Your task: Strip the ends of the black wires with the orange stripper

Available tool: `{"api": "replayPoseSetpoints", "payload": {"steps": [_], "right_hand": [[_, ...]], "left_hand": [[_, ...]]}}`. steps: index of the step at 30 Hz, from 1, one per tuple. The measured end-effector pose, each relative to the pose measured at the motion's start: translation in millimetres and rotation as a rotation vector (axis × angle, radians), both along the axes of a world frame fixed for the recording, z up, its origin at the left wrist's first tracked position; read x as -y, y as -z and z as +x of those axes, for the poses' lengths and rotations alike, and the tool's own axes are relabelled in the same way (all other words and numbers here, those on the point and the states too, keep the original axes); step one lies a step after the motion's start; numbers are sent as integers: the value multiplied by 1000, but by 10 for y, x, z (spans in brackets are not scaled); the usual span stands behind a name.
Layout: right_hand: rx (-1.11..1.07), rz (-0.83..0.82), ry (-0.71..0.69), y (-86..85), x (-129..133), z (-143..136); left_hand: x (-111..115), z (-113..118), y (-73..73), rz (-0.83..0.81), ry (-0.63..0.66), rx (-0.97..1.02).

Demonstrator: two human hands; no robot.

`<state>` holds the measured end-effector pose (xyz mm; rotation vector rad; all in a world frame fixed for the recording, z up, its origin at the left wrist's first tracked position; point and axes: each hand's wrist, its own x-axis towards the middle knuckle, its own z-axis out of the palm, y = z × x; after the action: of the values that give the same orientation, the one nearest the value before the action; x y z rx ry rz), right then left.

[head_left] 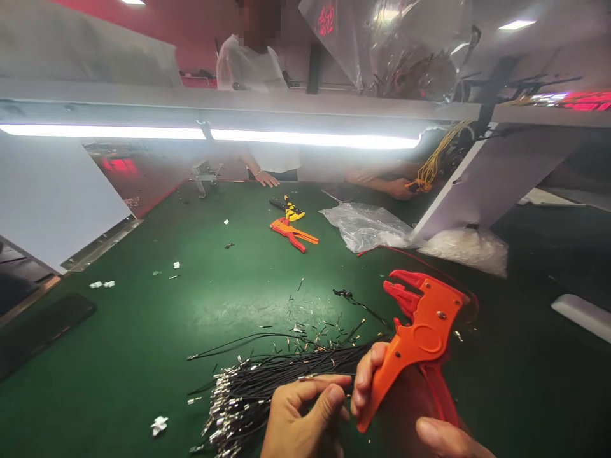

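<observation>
My right hand (370,381) is wrapped round the handles of an orange and red wire stripper (422,331). Its red jaws point up and to the left, standing apart with nothing seen between them. Just left of the handles, my left hand (305,416) is closed in a pinch on a thin black wire, mostly hidden by the fingers; a small metal terminal shows along the index finger. Beneath and behind both hands lies a bundle of black wires (286,369), with shiny metal terminals (224,401) at its left end.
Wire scraps (310,334) litter the green tabletop (143,331). Farther back lie another orange and red stripper (291,232), a yellow and black tool (289,208) and a clear plastic bag (367,226). A person (255,63) stands across the table; another person's hand (401,188) is near yellow wires (436,156).
</observation>
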<state>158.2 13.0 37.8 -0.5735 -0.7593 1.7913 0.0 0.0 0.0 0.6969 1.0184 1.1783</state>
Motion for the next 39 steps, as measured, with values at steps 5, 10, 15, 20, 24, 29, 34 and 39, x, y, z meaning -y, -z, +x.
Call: {"api": "replayPoseSetpoints", "payload": {"steps": [5, 10, 15, 20, 24, 29, 34, 39], "right_hand": [[35, 104, -53, -20, 81, -83], [30, 136, -156, -4, 72, -103], [82, 231, -177, 21, 6, -65], [65, 209, -141, 0, -95, -90], [7, 102, -71, 15, -174, -136], [10, 121, -105, 51, -244, -193], [3, 99, -100, 132, -202, -193], [29, 110, -129, 204, -187, -87]], "left_hand": [[-54, -20, -158, -130, 4, 182], [-90, -85, -225, -187, 25, 243], [-219, -138, -341, -162, 57, 232], [-392, -246, -443, -104, 43, 137], [-441, -319, -424, -81, 15, 54], [-427, -355, -285, -64, -52, -42], [-390, -323, -183, -44, -96, -114], [-432, -388, -192, -16, -195, -140]]}}
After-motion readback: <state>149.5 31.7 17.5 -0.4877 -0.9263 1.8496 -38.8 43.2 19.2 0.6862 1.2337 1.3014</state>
